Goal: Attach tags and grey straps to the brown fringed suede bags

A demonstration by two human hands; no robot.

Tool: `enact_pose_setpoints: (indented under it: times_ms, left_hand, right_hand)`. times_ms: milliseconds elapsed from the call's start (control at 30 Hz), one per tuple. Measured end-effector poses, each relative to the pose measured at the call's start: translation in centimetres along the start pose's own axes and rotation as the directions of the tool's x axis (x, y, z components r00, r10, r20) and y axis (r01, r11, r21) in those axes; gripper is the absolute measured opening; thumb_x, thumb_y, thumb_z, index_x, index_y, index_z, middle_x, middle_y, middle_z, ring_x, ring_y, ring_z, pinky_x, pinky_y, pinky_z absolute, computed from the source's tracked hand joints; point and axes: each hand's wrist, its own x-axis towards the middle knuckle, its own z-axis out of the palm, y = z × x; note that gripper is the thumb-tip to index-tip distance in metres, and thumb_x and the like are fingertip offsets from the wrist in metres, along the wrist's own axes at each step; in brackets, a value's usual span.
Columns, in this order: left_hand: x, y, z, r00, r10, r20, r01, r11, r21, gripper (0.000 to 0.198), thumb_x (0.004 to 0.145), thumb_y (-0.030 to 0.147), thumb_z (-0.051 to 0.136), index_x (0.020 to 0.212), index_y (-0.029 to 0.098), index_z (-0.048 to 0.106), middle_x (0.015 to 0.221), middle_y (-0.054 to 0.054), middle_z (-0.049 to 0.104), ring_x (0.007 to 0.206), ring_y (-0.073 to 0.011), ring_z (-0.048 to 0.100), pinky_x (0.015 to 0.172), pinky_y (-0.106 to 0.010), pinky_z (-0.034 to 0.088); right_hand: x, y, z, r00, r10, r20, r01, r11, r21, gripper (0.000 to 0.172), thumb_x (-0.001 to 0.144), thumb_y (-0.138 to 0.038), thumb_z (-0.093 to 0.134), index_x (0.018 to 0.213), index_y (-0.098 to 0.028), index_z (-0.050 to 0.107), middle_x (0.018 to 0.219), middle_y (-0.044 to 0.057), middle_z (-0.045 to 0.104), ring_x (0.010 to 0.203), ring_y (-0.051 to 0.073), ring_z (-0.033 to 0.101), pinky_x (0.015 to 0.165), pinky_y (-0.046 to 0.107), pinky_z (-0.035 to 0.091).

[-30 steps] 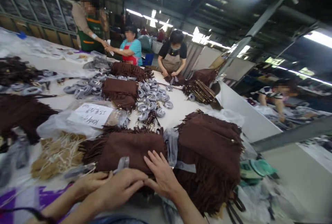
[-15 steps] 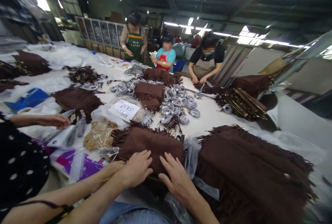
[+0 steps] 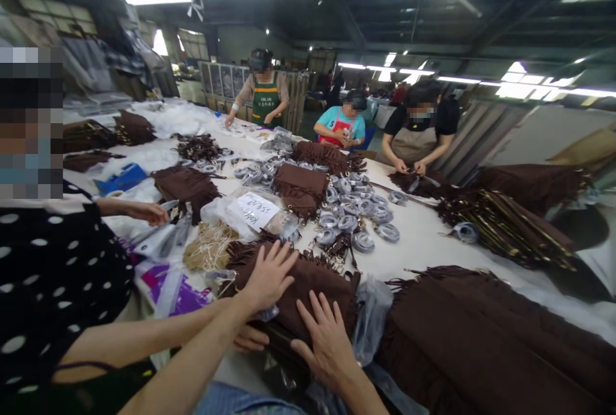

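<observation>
A brown fringed bag [image 3: 320, 277] lies in front of me at the table's near edge. My left hand [image 3: 270, 279] rests on its left part, fingers spread. On its near right part my right hand [image 3: 325, 337] lies flat, also with fingers apart. Just below my left wrist, a co-worker's hand [image 3: 251, 338] reaches in at the bag's near edge; what that hand touches is partly hidden. Clear plastic wrap [image 3: 371, 315] lies along the bag's right side. To the left is a bundle of tan tags [image 3: 209, 245] with white strings.
A larger pile of brown fringed bags [image 3: 481, 338] lies at right. Coiled grey-wrapped straps [image 3: 363, 242] and a labelled plastic package [image 3: 257, 213] are beyond my bag. A co-worker in polka dots [image 3: 58, 274] stands close at left; several others work across the table.
My view has swung left and up. My left hand has slid up the bag with its fingers spreading wider. The neighbour's hand now shows below my left wrist.
</observation>
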Motion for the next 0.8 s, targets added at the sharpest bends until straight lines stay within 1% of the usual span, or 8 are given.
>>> enact_pose_setpoints:
  times_ms: [133,233,300,467,567,667,733,800]
  left_hand:
    - [1.2,0.5,2.0,0.977,0.074,0.2,-0.082,0.996,0.03,0.057,0.094,0.046,0.043,0.147,0.027,0.033,0.157,-0.012,0.018,0.144,-0.0377,0.012,0.107,-0.07,0.007]
    - [1.5,-0.5,1.4,0.95,0.088,0.3,-0.07,0.995,-0.072,0.058,0.095,0.045,0.04,0.148,0.026,0.029,0.158,-0.011,0.011,0.145,-0.0366,0.005,0.107,-0.07,0.003]
    - [1.7,-1.4,0.3,0.928,0.107,0.357,-0.029,0.975,-0.219,0.051,0.098,0.043,0.032,0.146,0.025,0.034,0.158,-0.009,0.016,0.145,-0.0334,0.006,0.109,-0.067,0.001]
    - [1.3,-4.2,-1.2,0.982,0.058,0.18,0.071,0.769,-0.635,0.056,0.099,0.047,0.025,0.142,0.017,0.043,0.148,-0.007,0.041,0.137,-0.0214,0.037,0.117,-0.039,0.021]
    - [0.8,-5.3,-0.4,0.975,0.094,0.2,0.051,0.782,-0.621,0.058,0.097,0.052,0.028,0.139,0.017,0.047,0.151,-0.006,0.036,0.141,-0.0214,0.029,0.118,-0.037,0.018]
    - [0.9,-5.8,0.7,0.95,0.16,0.269,-0.004,0.865,-0.502,0.059,0.097,0.053,0.03,0.139,0.017,0.047,0.156,-0.007,0.024,0.146,-0.0243,0.012,0.119,-0.042,0.008]
    - [1.3,-6.0,1.1,0.937,0.183,0.298,-0.027,0.888,-0.459,0.06,0.097,0.054,0.03,0.141,0.016,0.044,0.157,-0.008,0.019,0.147,-0.0253,0.008,0.118,-0.043,0.005]
    - [1.6,-6.3,1.2,0.929,0.197,0.313,-0.039,0.894,-0.447,0.061,0.097,0.054,0.027,0.143,0.018,0.041,0.158,-0.007,0.016,0.147,-0.0243,0.006,0.118,-0.042,0.004]
  right_hand:
    - [-0.2,0.2,0.7,0.999,-0.018,-0.041,0.017,0.999,-0.029,0.073,0.083,-0.048,0.063,0.147,-0.028,0.035,0.155,0.011,0.023,0.142,0.037,0.018,0.112,0.064,0.017]
    - [-0.5,0.4,1.2,0.998,-0.011,-0.062,0.008,0.999,-0.041,0.069,0.085,-0.047,0.06,0.146,-0.027,0.036,0.156,0.011,0.023,0.143,0.036,0.017,0.113,0.062,0.015]
    - [-0.7,0.6,1.3,0.998,-0.015,-0.057,0.013,0.999,-0.039,0.069,0.086,-0.049,0.058,0.147,-0.026,0.034,0.156,0.012,0.023,0.143,0.036,0.016,0.113,0.061,0.015]
    - [-0.6,0.9,1.0,0.999,-0.035,-0.028,0.035,0.999,0.001,0.074,0.086,-0.054,0.057,0.149,-0.027,0.029,0.157,0.01,0.019,0.144,0.033,0.011,0.114,0.059,0.011]
    - [-0.1,1.6,-0.6,0.998,-0.02,0.065,0.01,0.99,0.143,0.068,0.089,-0.058,0.05,0.147,-0.025,0.034,0.157,0.01,0.019,0.145,0.032,0.009,0.114,0.062,0.008]
    - [0.2,3.3,-4.0,0.982,-0.056,0.183,-0.029,0.902,0.431,0.058,0.097,-0.057,0.03,0.14,-0.022,0.046,0.15,0.009,0.037,0.143,0.029,0.021,0.114,0.061,0.012]
    - [0.0,4.5,-6.0,0.995,-0.026,0.093,-0.036,0.794,0.606,0.061,0.099,-0.053,0.017,0.14,-0.019,0.046,0.142,0.01,0.05,0.136,0.024,0.038,0.113,0.053,0.025]
    - [-0.8,5.1,-6.7,0.988,0.109,-0.107,-0.022,0.791,0.611,0.06,0.1,-0.051,0.018,0.145,-0.017,0.037,0.145,0.011,0.045,0.136,0.022,0.037,0.114,0.048,0.028]
